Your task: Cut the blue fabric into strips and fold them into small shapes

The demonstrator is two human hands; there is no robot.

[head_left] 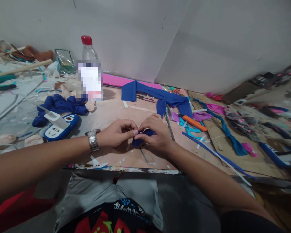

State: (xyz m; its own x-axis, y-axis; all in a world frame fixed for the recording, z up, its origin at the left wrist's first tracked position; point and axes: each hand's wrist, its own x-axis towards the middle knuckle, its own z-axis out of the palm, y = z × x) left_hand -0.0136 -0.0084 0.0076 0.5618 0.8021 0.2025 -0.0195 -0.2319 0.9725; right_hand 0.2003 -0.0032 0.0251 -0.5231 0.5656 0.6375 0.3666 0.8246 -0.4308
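Note:
Both hands meet over the front middle of the table. My left hand (120,133) pinches the left edge of a small piece of blue fabric (137,141) between thumb and fingers. My right hand (157,134) curls around the same piece from the right, its fingers covering part of it. A thin dark stem-like strand (144,156) lies just below the fabric; whether it joins the piece I cannot tell. Behind the hands, a long folded strip of blue fabric (157,92) stretches across the table. Right of my right hand lies an orange utility knife (193,123).
At left, a blue-and-white power strip (63,127) with a plugged-in charger sits by bunched blue fabric (59,105). A clear bottle with a red cap (86,40) stands behind a blurred phone (90,79). Fabric scraps, thin strips (223,158) and a cardboard sheet (215,129) cover the right.

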